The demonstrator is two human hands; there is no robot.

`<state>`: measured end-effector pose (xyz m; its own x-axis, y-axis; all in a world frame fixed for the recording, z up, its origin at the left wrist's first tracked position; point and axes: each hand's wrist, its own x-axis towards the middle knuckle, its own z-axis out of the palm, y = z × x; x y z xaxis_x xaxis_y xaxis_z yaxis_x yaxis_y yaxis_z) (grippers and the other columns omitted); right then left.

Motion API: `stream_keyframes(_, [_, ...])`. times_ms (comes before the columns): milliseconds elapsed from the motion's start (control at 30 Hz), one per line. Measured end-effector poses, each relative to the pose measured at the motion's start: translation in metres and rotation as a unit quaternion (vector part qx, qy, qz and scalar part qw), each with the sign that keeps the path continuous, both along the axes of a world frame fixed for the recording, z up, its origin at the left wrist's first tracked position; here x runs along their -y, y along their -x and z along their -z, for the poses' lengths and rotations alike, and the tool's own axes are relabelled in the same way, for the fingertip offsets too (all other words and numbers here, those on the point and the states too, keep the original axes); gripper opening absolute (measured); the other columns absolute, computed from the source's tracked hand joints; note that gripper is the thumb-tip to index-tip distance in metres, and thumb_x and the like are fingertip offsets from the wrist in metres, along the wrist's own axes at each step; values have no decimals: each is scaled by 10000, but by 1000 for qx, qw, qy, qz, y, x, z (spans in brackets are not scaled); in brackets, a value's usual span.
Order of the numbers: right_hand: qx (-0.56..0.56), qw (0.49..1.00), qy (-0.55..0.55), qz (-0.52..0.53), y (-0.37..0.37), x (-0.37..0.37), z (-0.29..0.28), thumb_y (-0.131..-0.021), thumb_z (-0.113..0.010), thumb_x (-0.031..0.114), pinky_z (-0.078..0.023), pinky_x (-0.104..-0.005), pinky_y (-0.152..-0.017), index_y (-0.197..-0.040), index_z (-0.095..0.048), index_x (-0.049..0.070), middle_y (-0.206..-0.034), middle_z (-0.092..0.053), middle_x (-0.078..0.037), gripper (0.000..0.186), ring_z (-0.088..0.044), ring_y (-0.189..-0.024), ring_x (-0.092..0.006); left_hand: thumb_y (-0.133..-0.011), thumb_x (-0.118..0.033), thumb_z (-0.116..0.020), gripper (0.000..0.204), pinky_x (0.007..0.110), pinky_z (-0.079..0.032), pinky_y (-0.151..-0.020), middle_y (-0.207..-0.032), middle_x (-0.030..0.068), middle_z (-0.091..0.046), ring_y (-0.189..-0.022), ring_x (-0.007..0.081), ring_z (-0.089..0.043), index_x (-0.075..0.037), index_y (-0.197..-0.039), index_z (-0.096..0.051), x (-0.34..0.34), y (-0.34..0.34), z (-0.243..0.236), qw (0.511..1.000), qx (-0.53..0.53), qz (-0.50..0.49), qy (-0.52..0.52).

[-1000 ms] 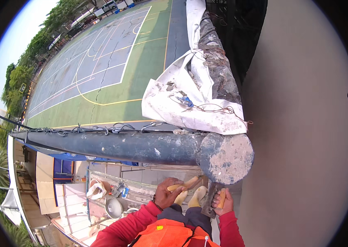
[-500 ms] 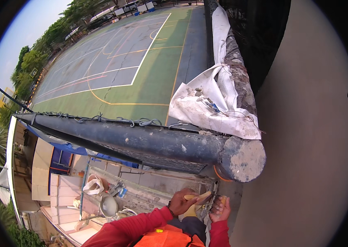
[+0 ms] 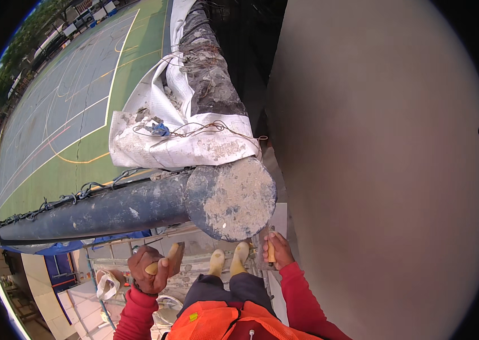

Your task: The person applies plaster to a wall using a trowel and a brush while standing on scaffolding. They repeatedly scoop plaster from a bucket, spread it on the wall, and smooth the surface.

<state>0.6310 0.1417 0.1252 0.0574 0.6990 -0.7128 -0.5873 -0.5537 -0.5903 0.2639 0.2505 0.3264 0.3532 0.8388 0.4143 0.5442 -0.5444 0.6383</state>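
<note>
Closed round the pale handle of a wooden hand float [image 3: 176, 257], my left hand [image 3: 150, 270] is at the lower left, with the float's brown board on its right side. At the lower right, my right hand [image 3: 280, 250] grips the yellowish wooden handle of a trowel [image 3: 271, 253]. The trowel's grey blade is mostly hidden beside the hand and under the post end. Between and beyond my hands is the round, mortar-crusted end of a dark post [image 3: 238, 198]. Neither tool visibly touches the wall.
A smooth grey plastered wall [image 3: 375, 170] rises on the right. A dark pipe rail [image 3: 103, 207] runs left from the post; a dirty white sheet [image 3: 188, 144] with loose wire drapes over the beam. Below are a scaffold platform [image 3: 191, 275], a bucket [image 3: 167, 311] and a white bag [image 3: 108, 286].
My hands have moved apart from where the float and trowel were together; the left went left, the right slightly up and left. The view has swung toward the wall, and my boots now show.
</note>
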Motion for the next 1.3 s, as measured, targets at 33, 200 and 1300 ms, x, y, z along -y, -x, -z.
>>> stream_keyframes(33, [72,997,-10,-14,-7,-22,10,-1064,-607,409,-482,-273,-486,-1107,-597,128,-780,-604,-25,285,-586,-585,-114,-954,-206,-662,252,374,-461,-579,-725,129,-596,-627,266,-590,-33,-780,-603,-3,7,-24,999,-6,-30,-11])
stream_keyframes(200, [595,786,-114,-120,-31,-145,59,-1002,-661,417,-545,-544,-790,-1139,-586,37,-960,-710,-266,411,-692,-903,-478,-1000,-387,-543,444,557,-341,-1030,-1028,193,-633,-1095,341,-575,-61,-698,-557,-11,23,-115,967,-180,-131,-121])
stream_keyframes(1300, [686,713,27,-143,-125,-444,121,-1024,-596,422,-527,-599,-886,-1250,-504,59,-1095,-722,-291,437,-693,-1029,-504,-1003,-444,-491,532,696,-153,-1250,-1420,299,-604,-1422,446,-488,-3,-789,-700,-56,-26,-163,950,-264,-159,-38])
